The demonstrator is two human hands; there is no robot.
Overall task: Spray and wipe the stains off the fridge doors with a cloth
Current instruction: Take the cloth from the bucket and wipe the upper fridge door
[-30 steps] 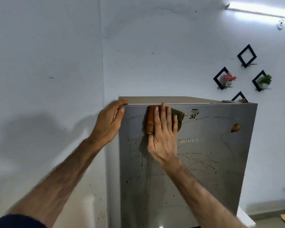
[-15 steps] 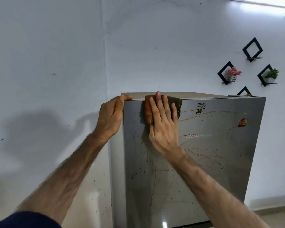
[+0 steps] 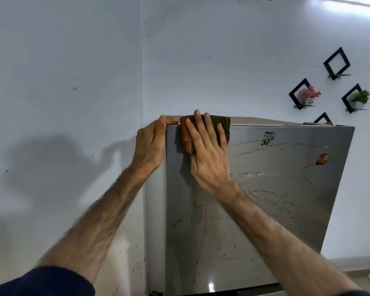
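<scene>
Right hand (image 3: 207,154) flat, grip spread on the cloth (image 3: 214,127) at the fridge door (image 3: 254,210) top-left corner — stains (image 3: 265,146) lie rightward and below

Mostly hidden under the flat right hand (image 3: 207,152): the cloth (image 3: 223,124); cut off by the bottom edge: the fridge door (image 3: 254,210); too blurred to read fully: the brand lettering (image 3: 263,174) and black sticker (image 3: 267,138).
</scene>
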